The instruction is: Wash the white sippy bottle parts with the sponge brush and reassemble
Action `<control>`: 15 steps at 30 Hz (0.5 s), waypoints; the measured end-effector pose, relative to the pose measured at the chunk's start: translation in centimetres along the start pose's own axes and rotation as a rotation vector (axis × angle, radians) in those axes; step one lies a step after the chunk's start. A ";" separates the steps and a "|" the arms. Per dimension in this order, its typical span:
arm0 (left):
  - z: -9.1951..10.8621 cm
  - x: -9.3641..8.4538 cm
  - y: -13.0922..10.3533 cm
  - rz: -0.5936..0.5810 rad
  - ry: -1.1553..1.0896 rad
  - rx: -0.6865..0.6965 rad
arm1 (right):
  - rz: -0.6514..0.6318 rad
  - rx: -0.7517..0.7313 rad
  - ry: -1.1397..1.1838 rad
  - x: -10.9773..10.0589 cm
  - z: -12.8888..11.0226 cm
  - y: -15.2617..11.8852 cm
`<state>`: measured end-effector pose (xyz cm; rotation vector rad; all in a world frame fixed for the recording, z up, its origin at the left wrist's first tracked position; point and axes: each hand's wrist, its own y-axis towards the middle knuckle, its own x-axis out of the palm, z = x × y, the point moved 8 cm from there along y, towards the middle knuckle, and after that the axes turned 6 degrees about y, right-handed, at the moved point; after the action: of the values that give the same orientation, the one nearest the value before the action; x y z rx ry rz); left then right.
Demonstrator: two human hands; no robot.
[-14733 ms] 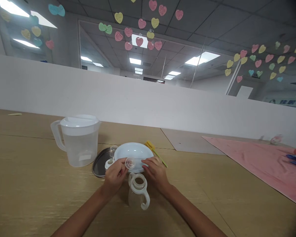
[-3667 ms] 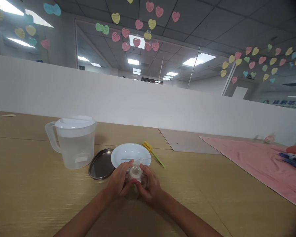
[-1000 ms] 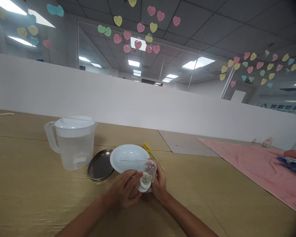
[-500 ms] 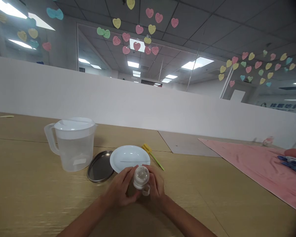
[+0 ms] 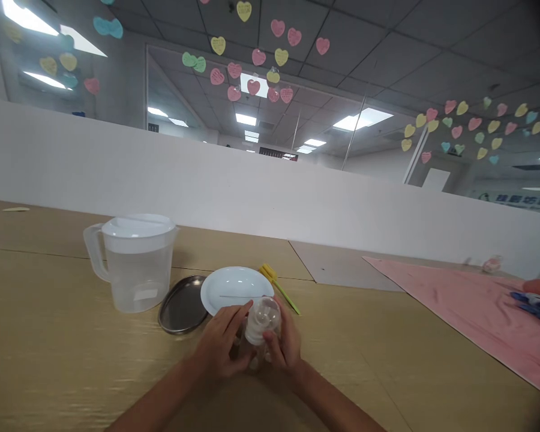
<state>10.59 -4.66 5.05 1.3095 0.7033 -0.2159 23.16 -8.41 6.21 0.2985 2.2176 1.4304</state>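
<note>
A small clear bottle (image 5: 253,341) stands in front of me, with my left hand (image 5: 222,342) wrapped round its left side. Above its neck is a clear, rounded cap (image 5: 267,312), tilted to the right, and my right hand (image 5: 288,342) grips it between thumb and fingers. Whether the cap still touches the bottle I cannot tell. Just behind both hands lies a white oval plate (image 5: 236,285) with a thin line across it. The lower part of the bottle is partly hidden by my fingers.
Left of the plate are a dark metal tray (image 5: 183,305) and a lidded clear pitcher (image 5: 139,270). A yellow-headed brush (image 5: 279,285) with a green handle lies right of the plate. A pink cloth (image 5: 468,306) covers the right side, below a low white wall (image 5: 252,198).
My right hand has shifted slightly up, and the clear cap has tilted and moved to the right over the bottle neck. My left hand stays round the bottle. The view has shifted slightly.
</note>
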 end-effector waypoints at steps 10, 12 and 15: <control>0.2 -0.2 0.2 -0.026 0.057 0.053 | 0.308 0.373 0.354 -1.1 3.7 0.4; 0.2 -0.2 0.2 -0.025 0.068 0.058 | 0.307 0.483 0.354 -0.9 5.1 0.5; 0.2 -0.2 0.2 -0.034 0.064 0.065 | 0.250 0.582 0.345 -0.5 6.9 0.5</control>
<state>10.62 -4.87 5.33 1.3719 0.7786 -0.2261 27.05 -2.91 4.47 0.5721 2.9480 0.9665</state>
